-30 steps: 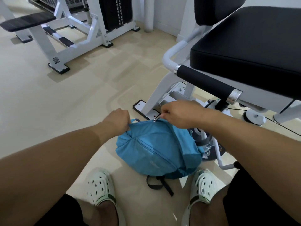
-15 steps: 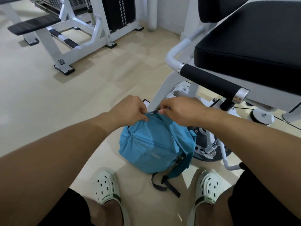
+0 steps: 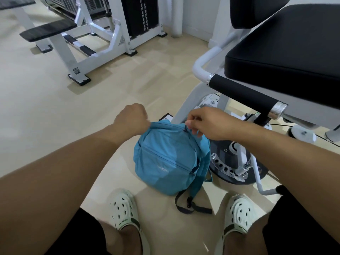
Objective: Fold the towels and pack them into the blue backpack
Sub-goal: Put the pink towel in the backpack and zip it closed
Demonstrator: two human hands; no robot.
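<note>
The blue backpack (image 3: 167, 161) stands bulging on the floor between my feet, its top zip nearly closed. My left hand (image 3: 133, 119) grips the fabric at the backpack's top left corner. My right hand (image 3: 204, 124) pinches the dark zip pull at the top of the bag. No towel shows; the bag's inside is hidden. A black strap with a buckle (image 3: 189, 205) trails on the floor at the bag's near side.
A gym machine with a black padded seat (image 3: 287, 52) and a foam-covered handle (image 3: 242, 94) stands close on the right, its base (image 3: 237, 166) touching the bag's side. Another white-framed machine (image 3: 95, 39) stands at the back left. My white clogs (image 3: 123, 210) flank the bag.
My hands have moved apart along the top of the bag: the left hand shifted left on the fabric, and the right hand now pinches the zip pull. The bag stands more upright.
</note>
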